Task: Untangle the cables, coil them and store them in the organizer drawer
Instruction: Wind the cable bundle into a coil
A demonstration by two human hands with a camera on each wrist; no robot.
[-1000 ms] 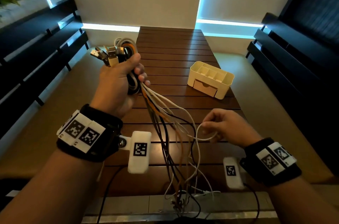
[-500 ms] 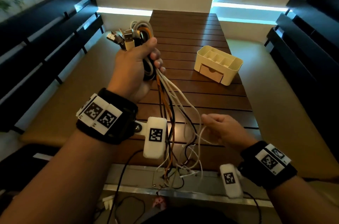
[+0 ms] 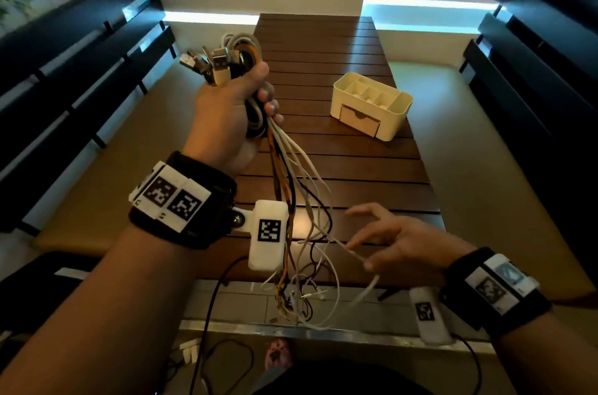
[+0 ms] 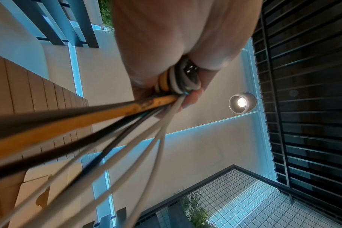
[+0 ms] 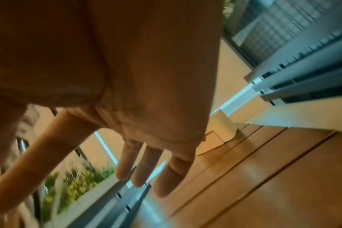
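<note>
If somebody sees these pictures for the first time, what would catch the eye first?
First, the cable bundle that the left hand grips, raised over the wooden table, with loose ends hanging in a tangle. Next, the right hand, fingers spread near a white strand. Then the cream organizer on the table, its drawer closed.

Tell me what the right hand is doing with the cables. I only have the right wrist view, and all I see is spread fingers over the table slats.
Observer: In the head view the right hand grips nothing. Its fingers are spread, and a white cable passes by the fingertips; I cannot tell whether it touches them.
Operator: Where is the rest of the bundle?
Observer: The left hand grips the coiled cables, held up above the table with the plugs pointing upward.
Operator: Are they untangled yet?
Observer: No. The loose ends hang from the left hand in a crossed tangle past the table's near edge.
</note>
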